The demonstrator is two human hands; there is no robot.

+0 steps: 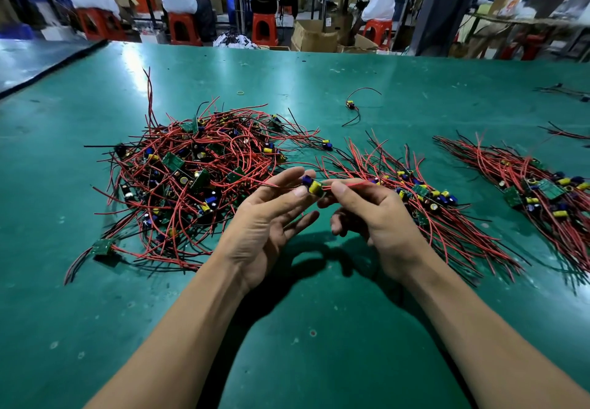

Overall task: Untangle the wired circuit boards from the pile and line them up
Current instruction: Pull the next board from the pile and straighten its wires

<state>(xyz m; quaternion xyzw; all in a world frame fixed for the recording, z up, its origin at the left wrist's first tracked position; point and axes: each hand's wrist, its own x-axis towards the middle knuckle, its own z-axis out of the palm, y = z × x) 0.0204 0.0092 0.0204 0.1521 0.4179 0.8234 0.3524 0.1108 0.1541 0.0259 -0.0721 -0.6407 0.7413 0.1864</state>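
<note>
Left hand (265, 233) and right hand (380, 217) pinching wired board (314, 187), tangled pile (191, 179) beside

Bright overhead light puts white glare on the green counter (134, 67) and dark shadows beneath the forearms. The background is blurred, and the edges bow from wide-angle distortion.

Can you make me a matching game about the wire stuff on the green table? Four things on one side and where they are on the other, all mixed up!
Things:
1. tangled pile
2. held circuit board
3. lone board
4. rubber band

Places:
A. pinched between the left hand and the right hand
B. lying by itself far off, with its wires curling
C. heaped to the left of the hands
D. a small yellow ring beyond the heap

Pairs: 1-C, 2-A, 3-B, 4-D.
</note>
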